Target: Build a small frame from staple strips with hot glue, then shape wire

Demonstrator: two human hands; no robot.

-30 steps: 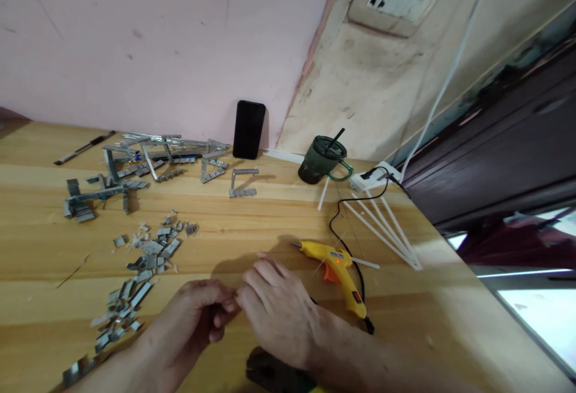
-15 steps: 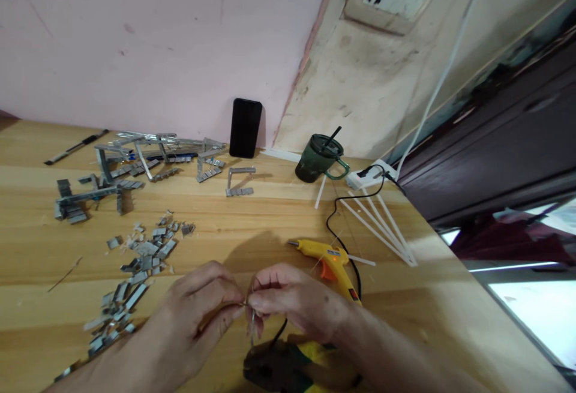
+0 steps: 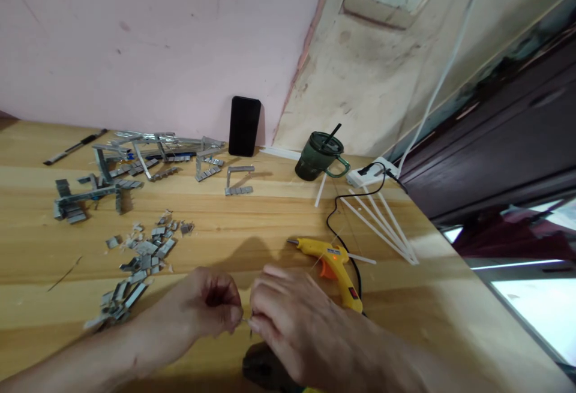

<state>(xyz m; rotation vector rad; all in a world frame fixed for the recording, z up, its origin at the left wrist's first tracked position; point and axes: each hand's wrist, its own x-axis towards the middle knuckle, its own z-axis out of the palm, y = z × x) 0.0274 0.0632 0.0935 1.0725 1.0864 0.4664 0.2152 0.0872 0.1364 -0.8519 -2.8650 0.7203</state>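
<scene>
My left hand (image 3: 204, 304) is closed in a pinch, fingertips around one end of a small thin piece (image 3: 244, 320). Its other end runs into the pinched fingers of my right hand (image 3: 292, 321), which almost meet those of the left. Most of the piece is hidden by the fingers, and its exact kind is too small to make out. A pair of dark pliers (image 3: 265, 368) lies just below, partly covered by my right hand. To the right of the hands rests a yellow hot glue gun (image 3: 330, 256) with an orange trigger and a lit light.
Cut metal strips (image 3: 147, 249) lie scattered to the left. Bent metal frames (image 3: 238, 182) stand farther back. Against the wall leans a black phone (image 3: 244, 126). A green mug (image 3: 318, 156), a power strip (image 3: 371, 172) and white glue sticks (image 3: 382, 225) are at the right.
Both hands have turned. My left hand's fingers have curled, and my right hand has rolled over, back upward, covering more of the pliers. The pinch point is slightly lower.
</scene>
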